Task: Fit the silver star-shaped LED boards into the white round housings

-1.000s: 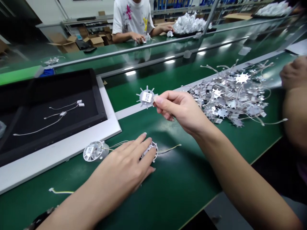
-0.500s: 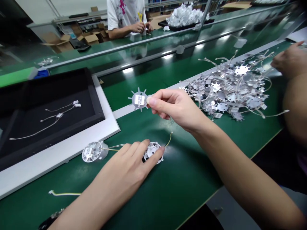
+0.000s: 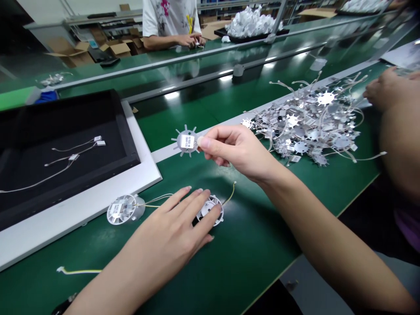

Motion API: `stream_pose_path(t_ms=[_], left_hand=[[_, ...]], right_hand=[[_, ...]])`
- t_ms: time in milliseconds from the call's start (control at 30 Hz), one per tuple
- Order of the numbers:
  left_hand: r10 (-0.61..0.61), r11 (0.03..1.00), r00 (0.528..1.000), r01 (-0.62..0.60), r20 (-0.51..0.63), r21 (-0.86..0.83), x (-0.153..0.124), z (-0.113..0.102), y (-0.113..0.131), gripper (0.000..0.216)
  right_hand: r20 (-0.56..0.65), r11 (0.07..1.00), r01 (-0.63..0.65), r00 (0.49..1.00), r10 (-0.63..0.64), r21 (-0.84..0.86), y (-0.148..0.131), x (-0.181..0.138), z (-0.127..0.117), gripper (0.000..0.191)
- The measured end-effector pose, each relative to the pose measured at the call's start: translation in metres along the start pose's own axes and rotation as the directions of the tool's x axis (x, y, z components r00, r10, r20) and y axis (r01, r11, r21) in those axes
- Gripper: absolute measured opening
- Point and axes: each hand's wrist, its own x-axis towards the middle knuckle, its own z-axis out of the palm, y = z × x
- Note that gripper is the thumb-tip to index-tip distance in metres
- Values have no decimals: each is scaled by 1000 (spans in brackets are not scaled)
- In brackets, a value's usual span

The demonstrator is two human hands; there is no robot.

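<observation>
My right hand (image 3: 229, 144) pinches a round silver metal plate (image 3: 186, 141) by its right edge, between thumb and fingers. Thin spokes stick out around the plate, and a white printed label is on its face. It is held up above the bench. Below it, my left hand (image 3: 183, 218) lies with fingers spread over a small white fan (image 3: 210, 209), partly covering it. A yellowish wire with a small plug leads off to the fan's right. Left of that hand lies another fan (image 3: 120, 210), tilted, with a labelled plate in it and wires running toward my fingers.
A pile of spoked plates with wires (image 3: 302, 120) lies at right, near another person's hand (image 3: 387, 87). At left, a black tray (image 3: 75, 116) with a white edge board holds several labelled wires. Across the bench, a person (image 3: 188, 40) works beside a heap of white parts (image 3: 251, 22).
My left fingers have loosened and spread over the fan, and the thumb now shows. The plate in my right hand has shifted slightly left and down in view.
</observation>
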Motion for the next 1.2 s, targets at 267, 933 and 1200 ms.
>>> stream_pose_path(t_ms=[267,933,1200], left_hand=[[-39,998,999,38,15,43,1,8,7,47],[-66,977,993,85,102,-195,-40,-4,-24,30],[-30,961,991,65,131,-268,-42,-9,-31,27]], right_hand=[[16,999,-33,999,32,27,-1,-2,4,32],[743,913,-309,537,399,-267,11,-1,-27,21],[748,879,-287,463,476,-381,10,0,-20,22]])
